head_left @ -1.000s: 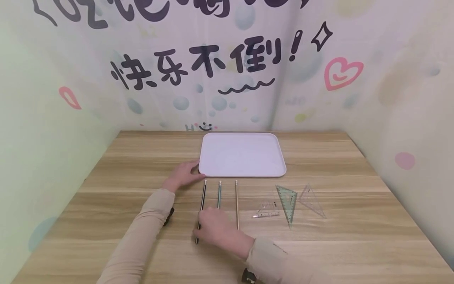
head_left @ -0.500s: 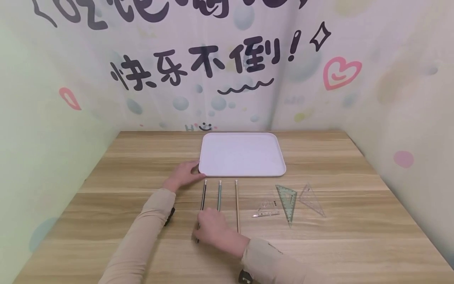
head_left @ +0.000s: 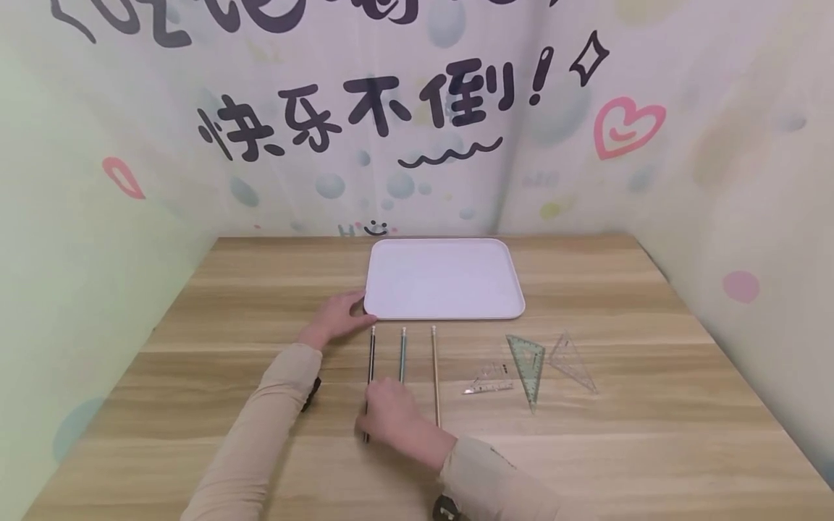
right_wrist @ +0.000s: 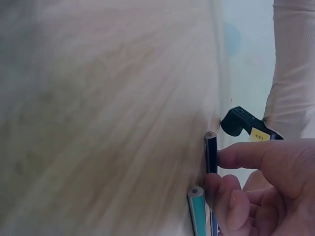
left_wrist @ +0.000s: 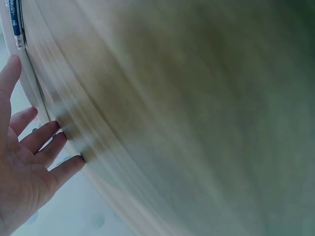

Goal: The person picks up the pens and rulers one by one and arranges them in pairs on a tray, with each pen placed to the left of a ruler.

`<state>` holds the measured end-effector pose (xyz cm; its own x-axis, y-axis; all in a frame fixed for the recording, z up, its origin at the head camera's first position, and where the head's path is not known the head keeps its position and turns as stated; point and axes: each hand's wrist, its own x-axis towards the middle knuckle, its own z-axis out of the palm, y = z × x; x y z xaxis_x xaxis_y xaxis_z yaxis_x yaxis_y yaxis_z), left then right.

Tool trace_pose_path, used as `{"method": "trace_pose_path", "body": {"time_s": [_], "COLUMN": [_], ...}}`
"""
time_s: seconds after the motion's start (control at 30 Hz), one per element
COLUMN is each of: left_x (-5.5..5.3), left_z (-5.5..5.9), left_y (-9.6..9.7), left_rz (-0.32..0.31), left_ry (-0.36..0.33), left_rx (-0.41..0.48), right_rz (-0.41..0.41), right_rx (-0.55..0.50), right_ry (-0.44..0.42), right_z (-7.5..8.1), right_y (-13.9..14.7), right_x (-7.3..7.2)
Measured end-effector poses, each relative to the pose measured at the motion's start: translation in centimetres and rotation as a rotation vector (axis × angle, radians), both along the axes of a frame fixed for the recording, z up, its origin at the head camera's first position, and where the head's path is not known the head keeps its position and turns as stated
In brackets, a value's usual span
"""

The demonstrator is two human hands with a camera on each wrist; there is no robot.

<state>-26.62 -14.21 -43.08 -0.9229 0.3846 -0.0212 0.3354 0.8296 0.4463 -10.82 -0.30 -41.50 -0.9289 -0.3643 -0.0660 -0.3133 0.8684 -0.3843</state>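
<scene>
My right hand (head_left: 394,414) pinches the lower part of a dark blue pencil (head_left: 372,354) between thumb and fingers; the right wrist view shows the thumb (right_wrist: 241,155) against its side. To its right lie a teal pencil (head_left: 403,353), partly hidden by that hand, and a gold pencil (head_left: 436,376), all eraser ends away from me. At the near left corner of a white tray (head_left: 443,278), my left hand (head_left: 335,317) rests with straight, spread fingers. In the left wrist view, the dark pencil's eraser end (left_wrist: 18,39) is close to the left thumb.
Right of the pencils lie a clear set square (head_left: 489,388), a green set square (head_left: 531,376) and another clear set square (head_left: 576,375). The wooden table (head_left: 651,405) meets a printed curtain (head_left: 443,195) at the back and pale walls at both sides.
The dark pencil has turned slightly: its eraser end shifted left and its near end right, so it lies closer to parallel with the others. My left hand stays at the tray.
</scene>
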Motion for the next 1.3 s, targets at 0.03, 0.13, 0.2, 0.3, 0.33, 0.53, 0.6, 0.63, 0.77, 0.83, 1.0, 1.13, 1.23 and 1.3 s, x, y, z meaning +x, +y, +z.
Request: {"method": "trace_pose_path", "body": {"time_s": [0.03, 0.13, 0.2, 0.3, 0.33, 0.53, 0.6, 0.63, 0.77, 0.83, 1.0, 1.13, 1.23, 1.3], "left_x": [-0.03, 0.02, 0.06, 0.03, -0.01, -0.16, -0.18, -0.19, -0.22, -0.23, -0.18, -0.1, -0.01, 0.0], "left_z": [0.11, 0.45, 0.56, 0.58, 0.54, 0.39, 0.39, 0.39, 0.31, 0.25, 0.16, 0.17, 0.22, 0.22], "left_y": [0.0, 0.04, 0.07, 0.11, 0.11, 0.03, -0.01, -0.03, -0.07, -0.05, -0.02, 0.0, 0.02, 0.04], "left_rz": [0.001, -0.005, -0.006, -0.006, -0.006, -0.002, 0.0, 0.002, 0.003, 0.001, -0.001, 0.001, -0.001, 0.0], "left_ry": [0.003, 0.015, 0.021, 0.022, 0.024, 0.019, 0.018, 0.018, 0.023, 0.025, 0.021, 0.016, 0.016, 0.012], "left_rx": [0.001, -0.011, -0.021, -0.031, -0.032, -0.034, -0.035, -0.035, -0.037, -0.042, -0.047, -0.049, -0.057, -0.059], "right_rz": [-0.006, -0.028, -0.05, -0.079, -0.087, -0.118, -0.125, -0.128, -0.136, -0.143, -0.163, -0.16, -0.162, -0.168], "right_rx": [-0.001, -0.023, -0.058, -0.11, -0.125, -0.204, -0.225, -0.232, -0.249, -0.256, -0.275, -0.291, -0.304, -0.319], "right_ry": [-0.002, -0.03, -0.063, -0.103, -0.123, -0.24, -0.263, -0.267, -0.276, -0.285, -0.308, -0.306, -0.309, -0.312], "right_z": [0.07, 0.25, 0.3, 0.32, 0.28, 0.13, 0.15, 0.15, 0.2, 0.17, -0.08, -0.18, -0.26, -0.34], "right_y": [0.03, 0.16, 0.26, 0.37, 0.39, 0.33, 0.27, 0.24, 0.21, 0.24, 0.37, 0.54, 0.66, 0.73], "right_x": [-0.11, -0.31, -0.37, -0.36, -0.37, -0.4, -0.43, -0.45, -0.48, -0.52, -0.67, -0.72, -0.69, -0.67]}}
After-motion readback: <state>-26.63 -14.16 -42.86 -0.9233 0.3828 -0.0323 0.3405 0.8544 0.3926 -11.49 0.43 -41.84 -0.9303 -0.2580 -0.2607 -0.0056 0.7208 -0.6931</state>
